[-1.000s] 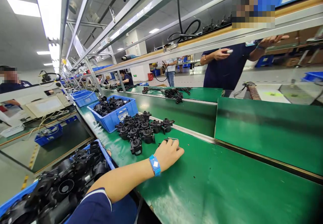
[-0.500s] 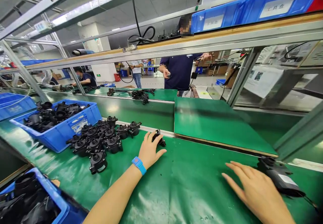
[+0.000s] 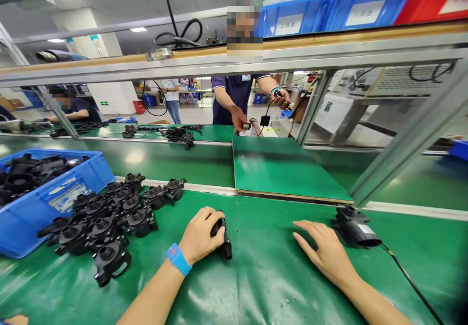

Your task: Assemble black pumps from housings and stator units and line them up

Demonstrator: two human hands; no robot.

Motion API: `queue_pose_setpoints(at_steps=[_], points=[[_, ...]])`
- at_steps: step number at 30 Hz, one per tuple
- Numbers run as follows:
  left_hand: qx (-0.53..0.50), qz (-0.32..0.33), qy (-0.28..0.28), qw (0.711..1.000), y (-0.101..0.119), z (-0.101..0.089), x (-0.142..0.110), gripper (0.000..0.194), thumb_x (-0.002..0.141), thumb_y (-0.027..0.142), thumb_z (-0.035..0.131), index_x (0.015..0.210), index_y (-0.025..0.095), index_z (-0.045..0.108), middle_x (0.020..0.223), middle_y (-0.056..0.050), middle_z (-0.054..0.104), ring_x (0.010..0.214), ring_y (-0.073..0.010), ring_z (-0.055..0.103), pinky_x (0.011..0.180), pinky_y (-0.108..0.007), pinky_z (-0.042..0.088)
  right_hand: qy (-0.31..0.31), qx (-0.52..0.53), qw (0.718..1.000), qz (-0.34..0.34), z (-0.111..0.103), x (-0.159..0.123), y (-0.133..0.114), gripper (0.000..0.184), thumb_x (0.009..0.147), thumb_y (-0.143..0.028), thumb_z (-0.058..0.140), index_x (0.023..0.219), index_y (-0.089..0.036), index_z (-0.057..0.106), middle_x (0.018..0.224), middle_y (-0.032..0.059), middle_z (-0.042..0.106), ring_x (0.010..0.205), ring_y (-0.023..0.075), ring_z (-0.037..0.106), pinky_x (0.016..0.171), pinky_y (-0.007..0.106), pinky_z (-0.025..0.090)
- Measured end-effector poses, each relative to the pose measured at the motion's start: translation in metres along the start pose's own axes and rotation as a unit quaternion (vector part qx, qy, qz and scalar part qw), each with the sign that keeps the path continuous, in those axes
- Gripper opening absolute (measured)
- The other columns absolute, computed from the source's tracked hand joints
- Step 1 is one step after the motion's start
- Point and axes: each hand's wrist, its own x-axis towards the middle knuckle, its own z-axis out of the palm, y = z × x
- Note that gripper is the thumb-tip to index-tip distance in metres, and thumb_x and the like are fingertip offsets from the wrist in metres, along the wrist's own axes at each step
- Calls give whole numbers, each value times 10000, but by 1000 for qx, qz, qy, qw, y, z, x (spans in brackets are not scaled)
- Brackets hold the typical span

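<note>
Your left hand (image 3: 200,234) is closed around a small black part (image 3: 224,239), and the fingers wrap it from the left, so only its right end comes out of the fist, toward your right hand. The long axis of this part runs from the fingers away and down toward you, a little slanted, and its lower tip seems to touch the green mat (image 3: 263,276). Your right hand (image 3: 327,252) lies flat and open on the mat, palm down, holding nothing; its fingers point to the left, toward the held part, but there is bare mat between them. Just beyond the right hand, on its far right side, stands a black pump unit with a white label (image 3: 354,227); the hand is very near to it, and I cannot tell if the knuckles touch it. A black cable (image 3: 409,278) goes from this unit to the right and toward you. So the right hand is the nearer one to the labelled unit, and the left hand is the nearer one to the cluster of black pump housings (image 3: 109,213), which lies to the left of the left hand, with a gap between. Farther left of this cluster is a blue bin (image 3: 40,208), open on top, and it is filled with more black moulded parts of the same kind, piled loosely. Across the line, beyond both hands, another person (image 3: 236,98) holds small things in both hands.
</note>
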Motion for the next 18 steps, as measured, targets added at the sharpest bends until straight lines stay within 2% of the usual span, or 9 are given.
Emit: queue_pose_setpoints(at_steps=[4, 8, 11, 14, 18], points=[[-37, 19, -52, 998, 12, 13, -3, 292, 983, 445, 466, 1090, 240, 645, 959, -37, 622, 868, -205, 626, 799, -375, 539, 32, 15, 998, 50, -2, 29, -6, 303, 1004, -499, 554, 1180, -266, 635, 1124, 42, 718, 1036, 255, 657, 907, 430, 485], [-70, -8, -102, 992, 18, 19, -5, 446, 963, 644, 467, 1098, 262, 653, 953, -37, 616, 863, -223, 629, 778, -389, 525, 18, 41, 995, 92, 12, 90, -7, 362, 1005, -525, 536, 1235, -254, 607, 1193, 59, 692, 1115, 251, 633, 977, 425, 492], [-73, -13, -108, 991, 20, 19, -5, 454, 976, 634, 420, 1123, 268, 647, 966, -42, 621, 861, -226, 631, 780, -399, 530, -3, 62, 990, 123, 41, 147, 1, 390, 973, -497, 588, 1246, -219, 600, 1210, 86, 677, 1117, 257, 628, 994, 428, 500], [-63, -3, -103, 993, 20, 19, -5, 481, 980, 650, 386, 1126, 270, 642, 957, -45, 624, 845, -228, 636, 761, -405, 543, -20, 76, 984, 161, 79, 201, 12, 424, 925, -402, 668, 1267, -166, 588, 1249, 119, 651, 1176, 276, 604, 1050, 476, 475], [-43, 36, -71, 996, 19, 23, -7, 522, 975, 689, 356, 1082, 265, 640, 908, -40, 627, 782, -213, 639, 695, -380, 553, -45, 98, 965, 240, 124, 251, 26, 560, 869, -390, 757, 1329, -139, 559, 1332, 150, 590, 1258, 310, 556, 1091, 550, 443]])
